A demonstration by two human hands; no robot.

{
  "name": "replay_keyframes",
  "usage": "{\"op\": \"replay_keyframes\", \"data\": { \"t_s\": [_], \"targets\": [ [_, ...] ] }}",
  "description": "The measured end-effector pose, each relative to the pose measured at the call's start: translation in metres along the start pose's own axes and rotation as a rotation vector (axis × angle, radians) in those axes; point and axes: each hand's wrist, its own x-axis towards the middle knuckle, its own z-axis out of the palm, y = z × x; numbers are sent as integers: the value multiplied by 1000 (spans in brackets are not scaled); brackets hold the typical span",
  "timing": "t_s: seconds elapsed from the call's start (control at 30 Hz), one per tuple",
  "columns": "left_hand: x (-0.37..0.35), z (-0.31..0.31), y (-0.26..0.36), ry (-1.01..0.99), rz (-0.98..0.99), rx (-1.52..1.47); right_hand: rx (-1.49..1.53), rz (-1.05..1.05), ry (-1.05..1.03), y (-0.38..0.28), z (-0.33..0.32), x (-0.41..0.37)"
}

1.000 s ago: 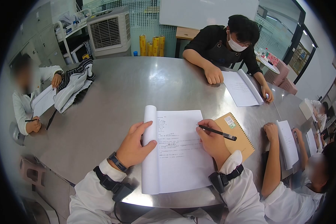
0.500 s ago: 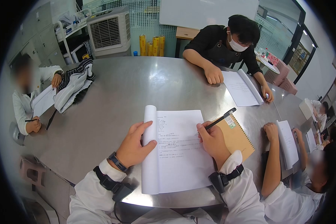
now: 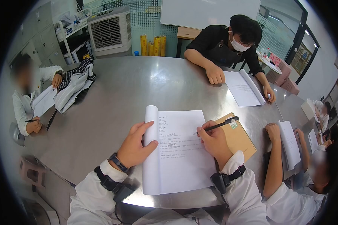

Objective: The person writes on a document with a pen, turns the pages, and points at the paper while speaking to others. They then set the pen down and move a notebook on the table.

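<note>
A stack of printed paper [image 3: 184, 168] with handwritten marks lies in front of me, its left side rolled over into a tube. My left hand [image 3: 136, 145] grips that rolled edge, thumb and fingers on its surface. In my right hand [image 3: 214, 144] is a black pen [image 3: 223, 124], held over the upper right part of the sheet with its tip near the printed lines. Partly under the right hand's side lies a brown spiral notebook [image 3: 239, 138] with a green and white label.
The metal table [image 3: 101, 127] reaches away to a masked person [image 3: 221, 48] with papers [image 3: 244, 90]. At the left, another person [image 3: 24, 97] sits by striped cloth [image 3: 73, 88]. Close on the right, a person's arms [image 3: 273, 161] rest beside papers [image 3: 289, 144].
The pen in my right hand has tilted flatter, its back end lower. The right fingers have shifted slightly around it. My left hand and the paper look the same.
</note>
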Motion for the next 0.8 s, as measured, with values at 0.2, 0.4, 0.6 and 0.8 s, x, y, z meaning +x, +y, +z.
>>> {"op": "replay_keyframes", "data": {
  "t_s": [0.2, 0.4, 0.6, 0.8],
  "targets": [
    [0, 1, -3, 8, 17, -6, -217, -43, -67, -17, -2, -11],
    [0, 1, -4, 7, 19, -1, -270, -183, -338, -30, 3, -24],
    [1, 1, -4, 8, 16, 4, -345, -185, -400, -35, 6, -28],
    [0, 1, -2, 9, 14, 10, -365, -145, -421, -37, 9, -29]
  ]
}}
